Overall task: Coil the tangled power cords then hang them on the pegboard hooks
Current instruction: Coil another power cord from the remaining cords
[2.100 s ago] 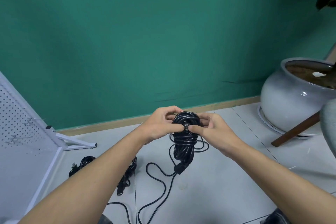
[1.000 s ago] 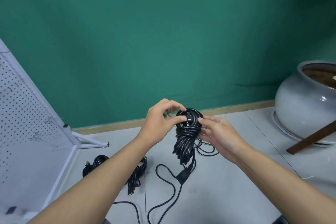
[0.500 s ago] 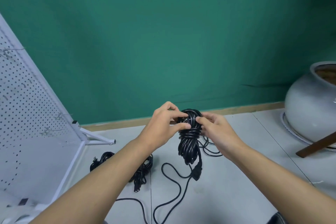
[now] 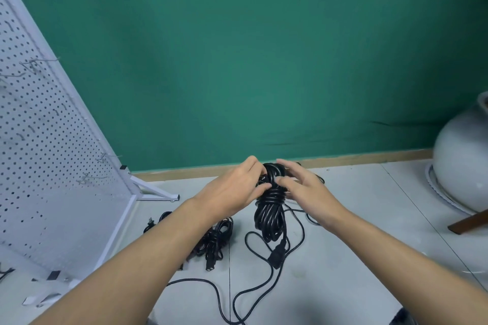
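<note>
- Pale grey tiled floor (image 4: 343, 285) fills the near ground, and a loose black cord tail (image 4: 224, 295) snakes across it toward the person.
- Just past that, a black moulded plug (image 4: 277, 256) dangles under the hank, its end aimed down at the tiles.
- Above the plug, the coiled black power cord (image 4: 269, 216) hangs in the air between the two hands. Its long axis runs roughly upright, with the wrapped waist at the top and the free loops pointing down.
- The left hand (image 4: 232, 190) grips the upper end, fingers curled round the strands.
- The right hand (image 4: 306, 190) touches the wrap from the other side with its fingers partly spread. I cannot tell whether it pinches a strand.
- The step in hand looks like finishing the binding turns. To do it well, hold the left hand firm so the loops do not slide, pull each turn snug, and tuck the end through. Leave an open eye at the top for a hook, and gather in the slack lying on the floor.
- Left of the hank, a second black cord bundle (image 4: 214, 240) lies on the tiles, not yet hung.
- Farther left, a white perforated metal pegboard (image 4: 52, 140) leans back, with thin wire hooks (image 4: 105, 157) sticking out of it.
- A green wall (image 4: 237, 60) stands behind everything.
</note>
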